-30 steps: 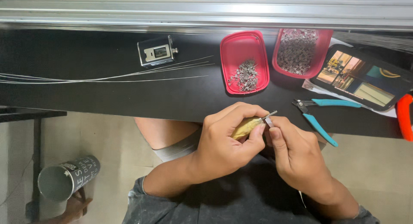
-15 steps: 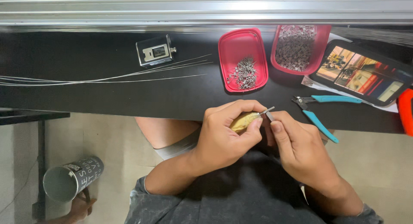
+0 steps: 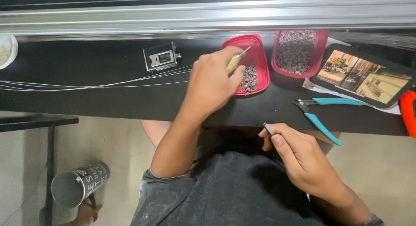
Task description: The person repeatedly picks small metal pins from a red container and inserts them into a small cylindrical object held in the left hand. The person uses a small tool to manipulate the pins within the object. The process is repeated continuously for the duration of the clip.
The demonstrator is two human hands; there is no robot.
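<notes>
Head view: my left hand (image 3: 212,80) clenched a yellow-handled tool (image 3: 236,61) over the red tray (image 3: 260,52) of small metal parts (image 3: 248,78); my right hand (image 3: 299,158) pinched one small metal piece (image 3: 268,129) below the table edge; seemingly light, stiff, slippery, best held fingertip-wise at mid-length

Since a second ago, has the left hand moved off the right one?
Yes. The left hand, gripping a small yellow-handled tool, has gone up from beside the right hand onto the near red tray on the black bench.
</notes>
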